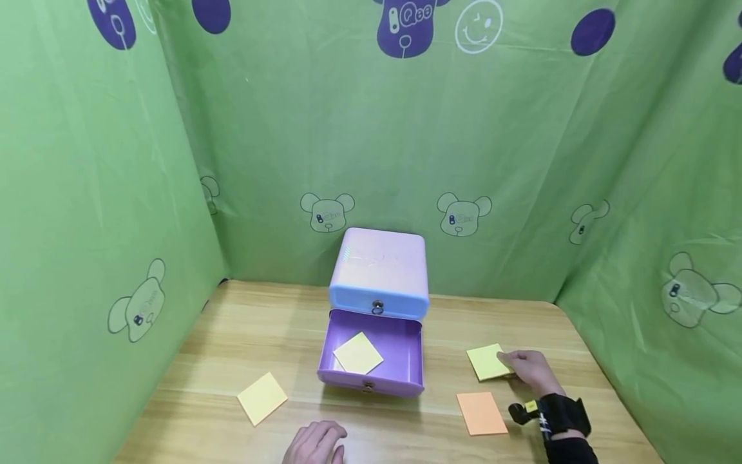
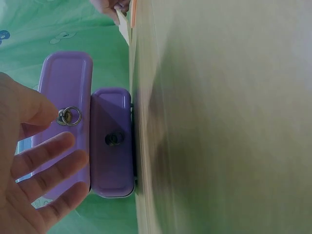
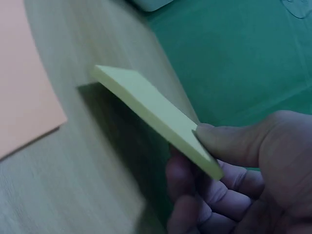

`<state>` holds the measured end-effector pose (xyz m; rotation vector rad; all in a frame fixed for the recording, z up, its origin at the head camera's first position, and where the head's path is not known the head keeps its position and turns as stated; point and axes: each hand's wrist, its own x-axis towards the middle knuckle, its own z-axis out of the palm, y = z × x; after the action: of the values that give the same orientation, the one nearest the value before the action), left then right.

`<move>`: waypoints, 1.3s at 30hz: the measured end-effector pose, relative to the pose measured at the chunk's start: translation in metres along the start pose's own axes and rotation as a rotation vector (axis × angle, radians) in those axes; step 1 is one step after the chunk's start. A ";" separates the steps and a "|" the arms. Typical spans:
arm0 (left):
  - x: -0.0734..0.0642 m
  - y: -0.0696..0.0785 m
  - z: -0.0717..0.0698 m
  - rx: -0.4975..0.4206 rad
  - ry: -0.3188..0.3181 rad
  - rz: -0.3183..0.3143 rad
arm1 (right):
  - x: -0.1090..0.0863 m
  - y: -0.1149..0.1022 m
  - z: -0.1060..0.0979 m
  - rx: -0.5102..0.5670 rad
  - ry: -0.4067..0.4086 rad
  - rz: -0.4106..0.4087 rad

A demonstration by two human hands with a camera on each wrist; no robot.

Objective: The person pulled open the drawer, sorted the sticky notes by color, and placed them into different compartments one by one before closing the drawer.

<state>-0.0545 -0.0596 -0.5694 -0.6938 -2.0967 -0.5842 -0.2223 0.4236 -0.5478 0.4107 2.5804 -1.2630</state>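
Note:
My right hand [image 1: 530,370] pinches a yellow-green sticky note pad [image 3: 151,109] between thumb and fingers; in the right wrist view its near side is tilted up off the table. Close by lies an orange sticky note pad [image 1: 482,414]. My left hand [image 1: 315,443] is at the front of the table with relaxed, spread fingers and holds nothing. Beyond it stands a small two-tier drawer box [image 1: 379,264], its lower purple drawer [image 1: 400,354] pulled out. Inside that drawer rests a pale yellow pad [image 1: 358,353]. Another yellow pad [image 1: 263,398] lies left of the box.
Green printed cloth [image 1: 371,129] walls in the wooden table [image 1: 249,322] at the back and both sides. The upper drawer [image 2: 68,87] is closed and has a ring pull [image 2: 71,116]. The open lower drawer juts toward the front of the table.

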 end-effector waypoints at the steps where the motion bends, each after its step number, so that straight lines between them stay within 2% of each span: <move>1: 0.000 0.000 0.000 -0.002 -0.003 0.000 | -0.002 -0.001 0.000 0.027 -0.005 0.005; 6: -0.001 0.001 0.000 -0.008 -0.019 0.003 | -0.011 -0.007 -0.001 0.198 -0.018 0.051; 12: -0.002 0.002 -0.002 0.004 -0.051 -0.022 | -0.021 -0.016 -0.005 0.252 -0.034 0.074; 17: -0.002 0.003 -0.001 0.002 -0.054 -0.012 | -0.030 -0.026 -0.011 0.298 -0.053 0.052; 25: -0.001 0.003 -0.001 0.005 -0.042 -0.001 | -0.042 -0.056 -0.021 0.437 -0.086 0.032; 32: -0.002 0.004 -0.003 0.019 -0.058 -0.014 | -0.050 -0.079 -0.027 0.554 -0.123 0.002; 39: -0.001 0.004 -0.003 0.008 -0.061 -0.024 | -0.058 -0.098 -0.028 0.623 -0.151 -0.036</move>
<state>-0.0496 -0.0591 -0.5678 -0.6904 -2.1653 -0.5739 -0.2053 0.3802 -0.4407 0.3558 2.0334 -2.0145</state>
